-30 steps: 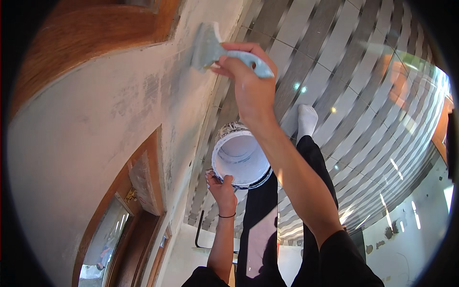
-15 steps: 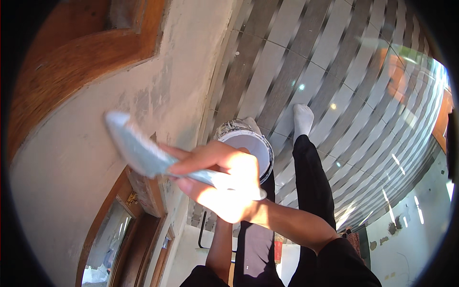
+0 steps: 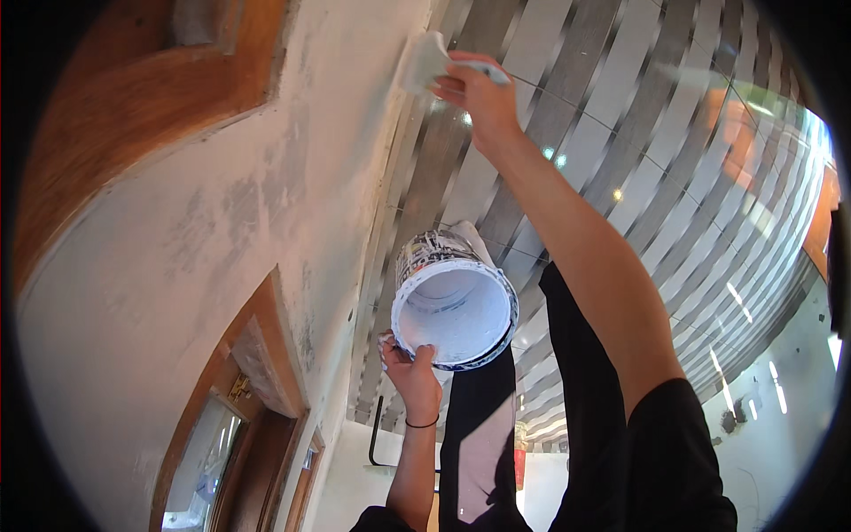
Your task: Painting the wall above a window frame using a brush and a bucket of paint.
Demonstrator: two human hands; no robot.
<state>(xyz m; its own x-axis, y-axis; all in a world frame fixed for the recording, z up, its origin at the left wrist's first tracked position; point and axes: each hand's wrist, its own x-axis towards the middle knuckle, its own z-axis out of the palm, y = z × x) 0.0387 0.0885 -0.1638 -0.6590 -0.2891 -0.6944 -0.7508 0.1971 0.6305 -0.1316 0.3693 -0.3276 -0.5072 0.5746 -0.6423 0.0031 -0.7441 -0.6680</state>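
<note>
The left hand (image 3: pixel 411 377) grips the paint bucket (image 3: pixel 450 282), thumb over its rim. Beyond, the right hand (image 3: pixel 486 99), fingers closed on the wide paintbrush (image 3: pixel 427 64), has swung from the plastered wall's (image 3: pixel 199 235) nearer stretch to its far edge, shifting work there; contact is unclear.

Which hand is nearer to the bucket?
Left. The left hand grips the bucket by its rim; the right hand, holding a pale-blue tool, is apart from it, higher in the view.

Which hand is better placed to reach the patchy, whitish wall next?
Probably the right hand: it holds the pale blue, wide flat tool close to the patchy, whitish wall, while the left hand holds the round, white-rimmed bucket.
</note>
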